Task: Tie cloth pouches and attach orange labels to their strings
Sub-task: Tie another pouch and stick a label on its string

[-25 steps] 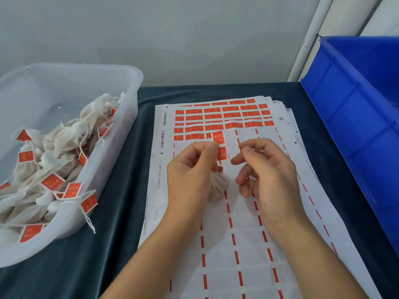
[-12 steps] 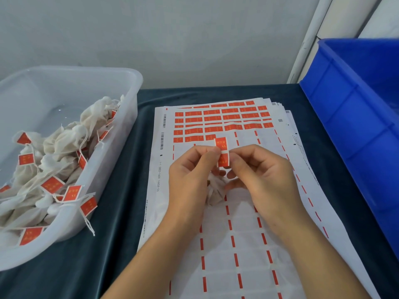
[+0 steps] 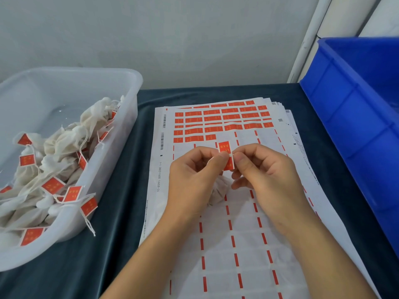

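While my left hand point(image 3: 194, 175) and right hand point(image 3: 265, 169) both pinch the orange label point(image 3: 225, 155) above the sheets point(image 3: 237, 244), I am sticking it on the pouch point(image 3: 218, 190) string. Next I must fold it shut. Since a second ago, my right fingers closed in on it.

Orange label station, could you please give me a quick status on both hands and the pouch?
Left hand and right hand both pinching one orange label. Cloth pouch tucked under the hands, on the label sheets. Nothing in the way.
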`<state>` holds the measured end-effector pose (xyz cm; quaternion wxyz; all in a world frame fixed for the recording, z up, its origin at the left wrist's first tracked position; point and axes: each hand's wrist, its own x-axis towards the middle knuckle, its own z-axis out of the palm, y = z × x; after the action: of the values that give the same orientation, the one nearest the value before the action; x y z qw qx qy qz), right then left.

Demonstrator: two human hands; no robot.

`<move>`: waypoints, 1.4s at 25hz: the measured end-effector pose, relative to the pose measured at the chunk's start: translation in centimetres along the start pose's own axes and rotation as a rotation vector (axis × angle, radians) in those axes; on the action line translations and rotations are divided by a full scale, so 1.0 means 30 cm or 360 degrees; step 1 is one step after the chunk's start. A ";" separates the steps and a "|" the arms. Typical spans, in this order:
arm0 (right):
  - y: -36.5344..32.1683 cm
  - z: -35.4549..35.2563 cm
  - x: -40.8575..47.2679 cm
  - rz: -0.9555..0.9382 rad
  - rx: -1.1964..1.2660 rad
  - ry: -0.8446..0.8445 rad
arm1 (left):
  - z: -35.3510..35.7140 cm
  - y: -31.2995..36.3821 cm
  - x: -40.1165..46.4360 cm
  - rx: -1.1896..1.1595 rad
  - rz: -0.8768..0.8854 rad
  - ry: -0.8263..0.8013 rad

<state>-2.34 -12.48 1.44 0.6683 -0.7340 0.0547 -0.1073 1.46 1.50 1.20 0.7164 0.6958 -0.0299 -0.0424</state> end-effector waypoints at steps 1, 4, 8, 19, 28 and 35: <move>0.000 -0.001 0.000 0.0005 -0.0013 0.0000 | 0.000 0.001 0.000 0.0007 -0.0003 -0.0007; -0.002 -0.004 0.000 0.0013 -0.0016 0.0019 | -0.004 0.002 0.001 -0.0002 0.0001 -0.0039; -0.006 -0.007 -0.002 0.0024 -0.0006 0.0054 | -0.004 0.001 0.002 0.0013 0.0014 -0.0044; -0.013 -0.008 -0.005 -0.0012 -0.0044 0.0049 | 0.001 -0.002 -0.001 0.0002 0.0036 -0.0033; -0.006 -0.009 -0.004 -0.0012 -0.0082 0.0134 | -0.006 0.007 -0.013 0.0153 0.0255 -0.0058; -0.007 -0.010 -0.001 -0.0005 -0.0048 0.0168 | 0.000 0.010 -0.033 0.0372 0.0560 0.0052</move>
<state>-2.44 -12.75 1.68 0.6532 -0.7375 0.0903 -0.1459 0.49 1.62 1.50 0.6277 0.7587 -0.1441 0.0984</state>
